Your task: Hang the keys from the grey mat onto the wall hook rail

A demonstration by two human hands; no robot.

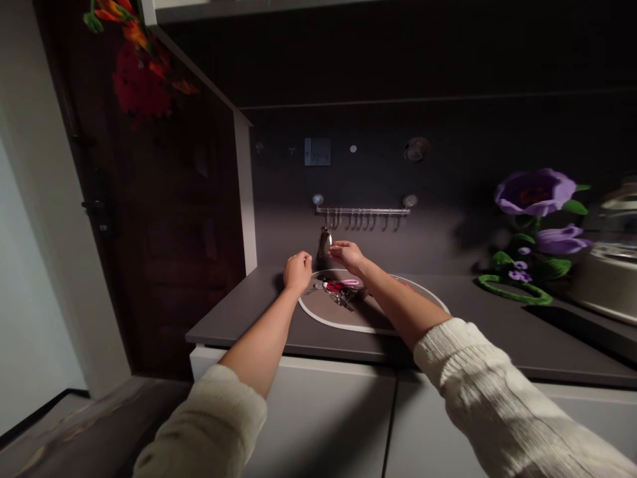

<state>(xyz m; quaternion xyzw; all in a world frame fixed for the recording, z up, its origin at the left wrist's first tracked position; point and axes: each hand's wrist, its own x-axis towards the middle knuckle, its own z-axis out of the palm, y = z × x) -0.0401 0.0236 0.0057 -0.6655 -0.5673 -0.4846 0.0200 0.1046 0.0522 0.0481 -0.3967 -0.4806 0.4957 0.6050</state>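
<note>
A small shiny metal piece (328, 238), perhaps a key, hangs below the left end of the hook rail (363, 211). My right hand (347, 256) reaches up to it, its fingertips pinched at the lower end of the piece. To the left, my left hand (297, 270) is held over the mat's left edge with its fingers curled closed; what is inside, if anything, is hidden. Below both hands lies an oval mat with a white rim (343, 327). A bunch of metal keys (342, 300) rests on it beside a red and pink strap-like item (342, 285).
Purple artificial flowers (536, 191) with a green ring base stand on the counter (478, 332) at right, next to a pale rounded appliance (607, 279). An upper cabinet (318, 10) overhangs. A dark door (164, 252) is at left, with red and orange flowers (142, 83) above.
</note>
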